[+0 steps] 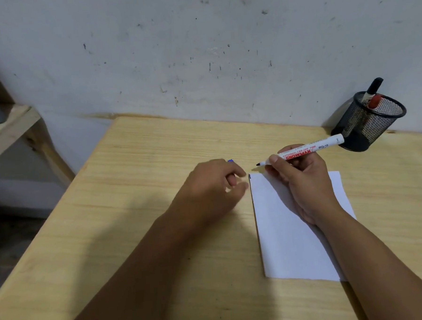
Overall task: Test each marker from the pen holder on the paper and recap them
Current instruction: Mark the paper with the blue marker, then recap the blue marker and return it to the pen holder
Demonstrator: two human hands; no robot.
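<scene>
My right hand [301,179] holds an uncapped white marker [312,149] with red lettering, its dark tip pointing left just above the top left corner of the white paper [290,243]. A small dark mark sits at that corner. My left hand [213,186] rests curled on the table left of the paper, and a bit of blue cap [230,161] shows above its fingers. A black mesh pen holder [372,124] stands at the back right with a black-capped marker [372,89] and a red-capped marker [374,101] in it.
The light wooden table [134,212] stands against a stained white wall. Its left edge drops to the floor. A wooden frame [15,128] stands at the far left beyond the table.
</scene>
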